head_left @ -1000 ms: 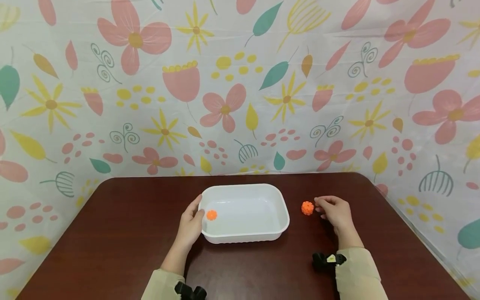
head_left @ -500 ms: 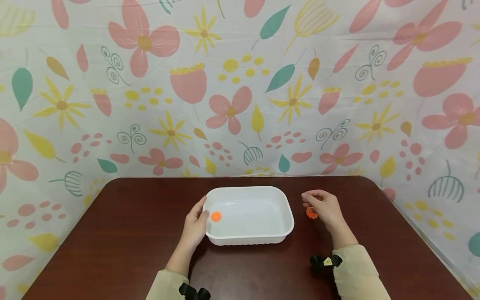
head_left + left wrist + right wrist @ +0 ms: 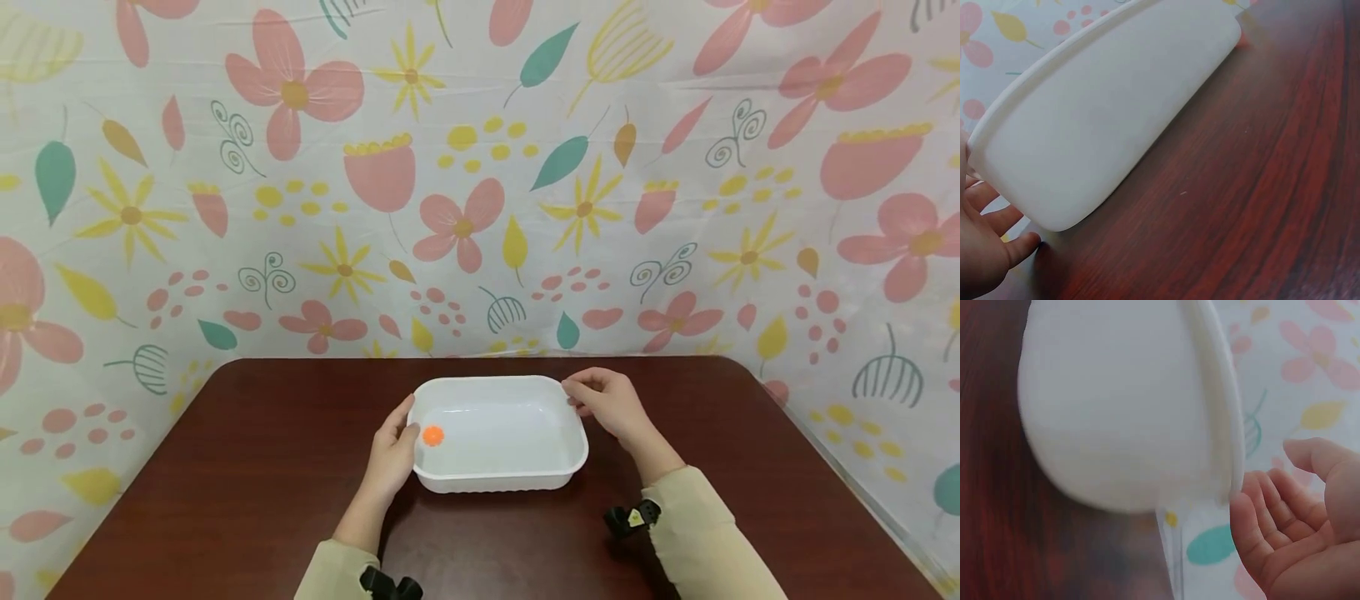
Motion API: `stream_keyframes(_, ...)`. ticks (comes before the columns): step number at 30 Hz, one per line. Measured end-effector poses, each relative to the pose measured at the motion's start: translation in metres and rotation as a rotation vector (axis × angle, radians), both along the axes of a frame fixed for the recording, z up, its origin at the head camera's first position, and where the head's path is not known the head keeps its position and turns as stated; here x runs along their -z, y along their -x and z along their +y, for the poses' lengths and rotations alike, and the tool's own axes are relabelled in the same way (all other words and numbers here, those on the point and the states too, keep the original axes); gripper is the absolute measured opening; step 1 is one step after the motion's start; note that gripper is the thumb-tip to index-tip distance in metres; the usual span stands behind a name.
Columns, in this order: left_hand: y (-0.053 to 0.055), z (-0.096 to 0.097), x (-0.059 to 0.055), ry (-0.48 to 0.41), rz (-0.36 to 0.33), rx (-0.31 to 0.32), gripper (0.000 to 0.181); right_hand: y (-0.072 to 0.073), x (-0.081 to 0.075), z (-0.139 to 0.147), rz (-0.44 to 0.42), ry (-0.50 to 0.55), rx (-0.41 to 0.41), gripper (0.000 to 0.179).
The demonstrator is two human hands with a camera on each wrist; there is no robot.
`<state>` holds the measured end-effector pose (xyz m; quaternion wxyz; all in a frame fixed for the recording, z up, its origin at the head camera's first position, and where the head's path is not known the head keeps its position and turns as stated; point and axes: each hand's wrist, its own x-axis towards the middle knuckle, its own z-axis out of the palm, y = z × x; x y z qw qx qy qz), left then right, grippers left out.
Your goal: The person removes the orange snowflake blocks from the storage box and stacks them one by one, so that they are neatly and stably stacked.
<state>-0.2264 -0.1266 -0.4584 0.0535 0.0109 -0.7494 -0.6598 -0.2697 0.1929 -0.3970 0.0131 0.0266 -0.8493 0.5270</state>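
A white rectangular tray point(image 3: 498, 482) sits on the table. My left hand point(image 3: 392, 457) holds its left end, thumb at the rim and fingers around the outside wall. Inside the tray, near that end, lies a small orange scalloped piece point(image 3: 432, 435). My right hand point(image 3: 611, 404) is at the far right corner of the tray. In the right wrist view its thumb stands off, and a fingertip meets the rim or overlaps it; I cannot tell which. No ball shows in that palm. Past the tray's far corner, the left wrist view has a blurred orange patch point(image 3: 1242, 40).
The dark reddish-brown wooden table point(image 3: 225, 500) extends around the tray. Behind it hangs a white cloth point(image 3: 480, 167) with printed flowers and leaves. A black device point(image 3: 633, 518) is strapped at the right sleeve, another point(image 3: 390, 585) at the left.
My right hand has moved left from beside the bumpy orange ball to the tray's corner. The ball, visible before, is out of sight in the head view. The left hand keeps its hold.
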Motion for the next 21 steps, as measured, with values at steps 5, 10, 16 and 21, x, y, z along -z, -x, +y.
stream_keyframes(5,-0.001,0.000,-0.002,0.002,-0.006,-0.001,0.050,0.002,-0.006,-0.022,0.008,-0.024,-0.057,0.029)
stream_keyframes(10,-0.003,-0.002,-0.001,0.025,-0.024,-0.007,0.049,0.003,-0.006,-0.045,-0.001,-0.080,-0.140,0.025)
stream_keyframes(16,-0.003,-0.002,0.001,0.020,-0.027,0.002,0.049,0.003,-0.001,-0.067,0.018,-0.136,-0.228,0.026)
stream_keyframes(21,-0.001,-0.001,0.000,0.007,-0.016,0.001,0.049,0.002,-0.003,-0.086,0.047,-0.198,-0.289,0.029)
